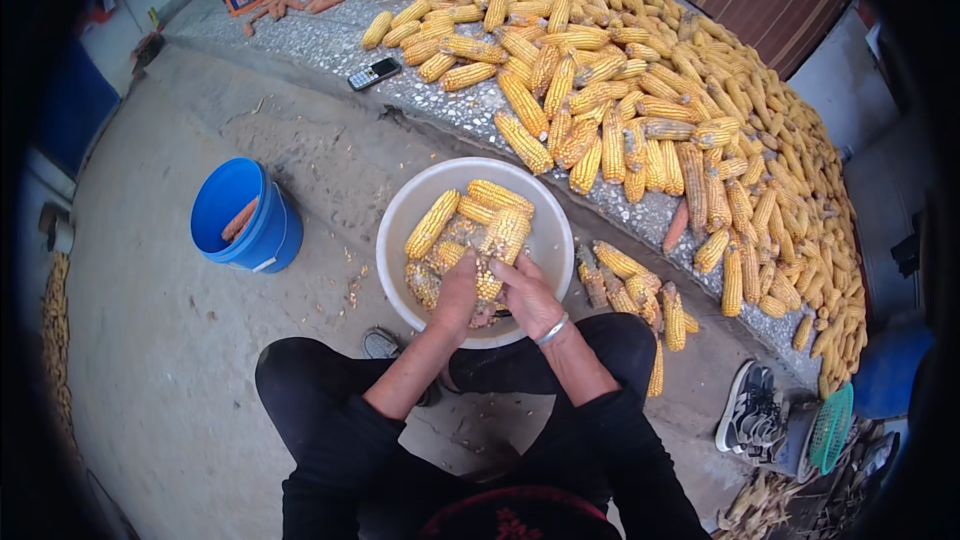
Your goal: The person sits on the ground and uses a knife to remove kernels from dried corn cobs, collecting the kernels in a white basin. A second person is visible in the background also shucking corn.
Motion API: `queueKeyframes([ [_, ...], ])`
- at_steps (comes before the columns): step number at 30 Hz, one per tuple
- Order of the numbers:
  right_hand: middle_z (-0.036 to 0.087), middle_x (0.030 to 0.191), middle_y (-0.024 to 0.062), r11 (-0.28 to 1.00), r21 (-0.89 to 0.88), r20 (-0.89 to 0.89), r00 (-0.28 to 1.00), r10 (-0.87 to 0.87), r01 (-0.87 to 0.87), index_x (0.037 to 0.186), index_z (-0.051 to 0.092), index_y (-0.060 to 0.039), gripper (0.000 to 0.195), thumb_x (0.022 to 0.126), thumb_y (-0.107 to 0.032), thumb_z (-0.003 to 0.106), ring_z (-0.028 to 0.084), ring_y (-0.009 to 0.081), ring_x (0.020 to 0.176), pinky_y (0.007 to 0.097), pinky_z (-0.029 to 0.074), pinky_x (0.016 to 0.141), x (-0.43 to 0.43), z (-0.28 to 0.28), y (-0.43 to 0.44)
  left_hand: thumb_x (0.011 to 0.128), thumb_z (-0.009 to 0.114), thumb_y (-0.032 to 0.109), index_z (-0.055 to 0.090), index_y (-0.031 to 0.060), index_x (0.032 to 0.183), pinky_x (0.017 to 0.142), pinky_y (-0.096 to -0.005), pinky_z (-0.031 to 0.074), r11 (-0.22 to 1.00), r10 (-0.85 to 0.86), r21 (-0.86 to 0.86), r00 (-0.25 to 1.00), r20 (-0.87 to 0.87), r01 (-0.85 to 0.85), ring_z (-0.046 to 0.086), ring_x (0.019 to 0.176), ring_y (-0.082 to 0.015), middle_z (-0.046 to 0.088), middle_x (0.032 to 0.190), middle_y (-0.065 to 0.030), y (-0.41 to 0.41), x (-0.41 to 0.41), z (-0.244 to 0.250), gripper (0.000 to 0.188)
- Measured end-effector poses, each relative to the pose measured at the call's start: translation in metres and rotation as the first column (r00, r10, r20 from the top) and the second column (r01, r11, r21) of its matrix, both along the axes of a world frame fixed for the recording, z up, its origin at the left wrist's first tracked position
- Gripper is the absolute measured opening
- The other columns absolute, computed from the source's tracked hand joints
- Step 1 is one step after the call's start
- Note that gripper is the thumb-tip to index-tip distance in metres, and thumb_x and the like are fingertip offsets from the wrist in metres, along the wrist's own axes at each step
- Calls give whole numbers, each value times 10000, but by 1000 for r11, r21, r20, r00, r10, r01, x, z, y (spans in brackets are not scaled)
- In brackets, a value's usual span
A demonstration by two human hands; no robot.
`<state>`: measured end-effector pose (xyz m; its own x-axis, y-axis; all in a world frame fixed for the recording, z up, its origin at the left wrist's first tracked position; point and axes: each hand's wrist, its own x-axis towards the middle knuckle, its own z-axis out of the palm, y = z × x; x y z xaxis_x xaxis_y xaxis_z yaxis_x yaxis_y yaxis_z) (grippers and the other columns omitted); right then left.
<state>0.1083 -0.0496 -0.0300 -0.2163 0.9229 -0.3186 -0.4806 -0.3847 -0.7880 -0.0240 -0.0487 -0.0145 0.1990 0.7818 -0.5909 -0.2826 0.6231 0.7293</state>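
Over a pale plastic basin point(390, 262), both my hands grip one ear of dried corn point(505, 234). My left hand point(456, 294) has its thumb against the ear's left side. My right hand point(531, 298), with a metal bangle at the wrist, presses its thumb on the lower kernels. Patches of the ear near my thumbs look bare or pale. Several whole ears point(432, 223) lie in the basin around it, on loose kernels. The fingers under the ear are partly hidden. The basin sits before my knees.
A large heap of corn ears point(660, 105) covers the raised ledge to the right, with a mobile phone point(374, 73) near its edge. The blue bucket point(277, 232) at left holds a bare cob point(241, 219). More ears point(630, 285) lie on the ground right of the basin.
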Motion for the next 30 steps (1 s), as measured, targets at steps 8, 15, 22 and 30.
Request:
queueKeyframes([
  [8,600,1162,52,993,-79,-84,992,-92,85,1291,497,-53,456,938,-312,626,590,135,1037,324,500,880,-5,-2,-1,1007,321,475,559,121,1085,462,-257,420,998,-43,-54,998,-42,41,529,630,-84,596,873,-6,-8,7,4,434],
  [15,586,1194,70,1000,2,9,1000,-14,14,1294,477,-35,451,939,-271,622,582,143,1057,325,501,872,-2,11,-10,1024,286,470,540,125,1113,453,-247,416,997,-34,-64,999,35,36,522,625,-87,592,868,-3,-5,1,0,438],
  [22,581,1194,42,979,127,234,954,-185,158,1304,461,-29,430,972,-277,577,562,123,1072,289,469,898,-16,-7,-5,994,328,509,519,168,1179,600,-291,480,998,-26,47,975,-221,37,536,843,-100,590,996,9,-13,12,6,433],
  [30,567,1190,45,993,21,-3,993,-120,120,1321,452,-30,476,964,-316,584,567,121,1034,294,490,851,-7,7,-11,1016,346,432,510,122,1075,470,-264,435,1000,-10,-29,1000,-13,10,533,683,-108,553,872,-5,-7,5,1,356],
])
